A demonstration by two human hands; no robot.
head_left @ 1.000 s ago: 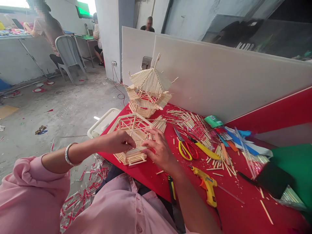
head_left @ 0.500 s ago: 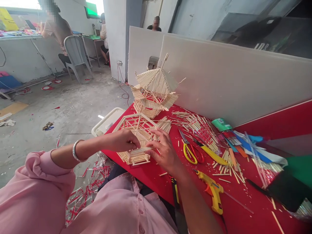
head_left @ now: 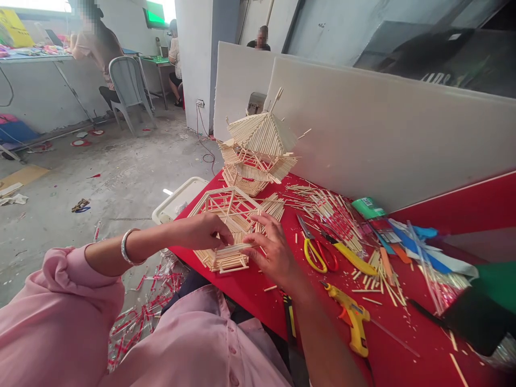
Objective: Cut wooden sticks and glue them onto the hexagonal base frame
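A six-sided model frame [head_left: 237,194] built of thin wooden sticks lies at the table's near left corner. My left hand [head_left: 203,231], with a bangle at its wrist, is closed in a pinch at the frame's near side. Between the hands runs a wooden stick [head_left: 230,250] along that near edge. My right hand [head_left: 274,250] grips the stick's right end between thumb and fingers, its other fingers spread over the frame. Exactly where the fingertips press is partly hidden. Behind the frame stands a larger stick pagoda [head_left: 264,134] with a pointed roof.
On the red table [head_left: 258,287] lie scissors [head_left: 313,250], a yellow-handled knife [head_left: 355,258], a yellow glue gun [head_left: 352,317] and loose sticks [head_left: 330,209]. White boards [head_left: 363,134] stand behind. Plastic wrappers [head_left: 141,317] litter the floor; a seated person [head_left: 99,48] works far left.
The view has shifted very slightly. Both hands keep their place on the frame, with no other visible change.
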